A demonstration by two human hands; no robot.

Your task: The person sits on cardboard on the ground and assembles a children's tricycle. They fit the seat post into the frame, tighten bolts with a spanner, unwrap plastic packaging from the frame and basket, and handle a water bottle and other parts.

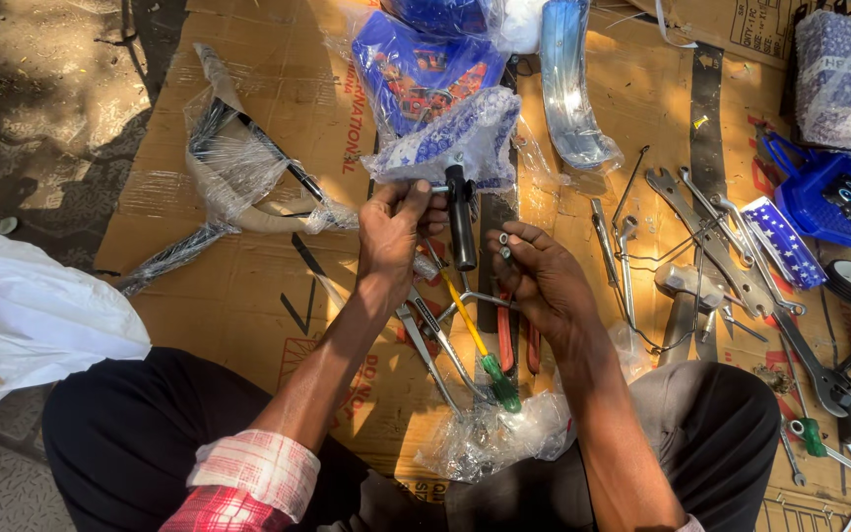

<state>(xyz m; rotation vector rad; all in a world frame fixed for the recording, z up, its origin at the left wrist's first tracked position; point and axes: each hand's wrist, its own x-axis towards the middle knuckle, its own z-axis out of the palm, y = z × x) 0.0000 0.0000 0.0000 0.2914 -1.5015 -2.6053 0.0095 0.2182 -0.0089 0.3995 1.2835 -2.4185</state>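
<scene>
My left hand (393, 232) pinches a thin metal bar fitted with a black rubber grip (461, 225), just below a blue-and-white patterned part wrapped in plastic (450, 143). My right hand (542, 281) holds small silver nuts or bolts (504, 246) between thumb and fingers, a little to the right of the black grip. Under both hands lie pliers with red handles (516, 340), a green-handled screwdriver (490, 365) and metal scissors-like tools (430, 345) on flattened cardboard (248, 296).
Spanners (731, 266), wire rods and a hammer (687, 291) lie to the right. A blue plastic basket (824, 202) sits far right, a wrapped black frame part (233, 167) to the left, a chrome mudguard (568, 89) at the top, crumpled plastic (494, 438) by my knee.
</scene>
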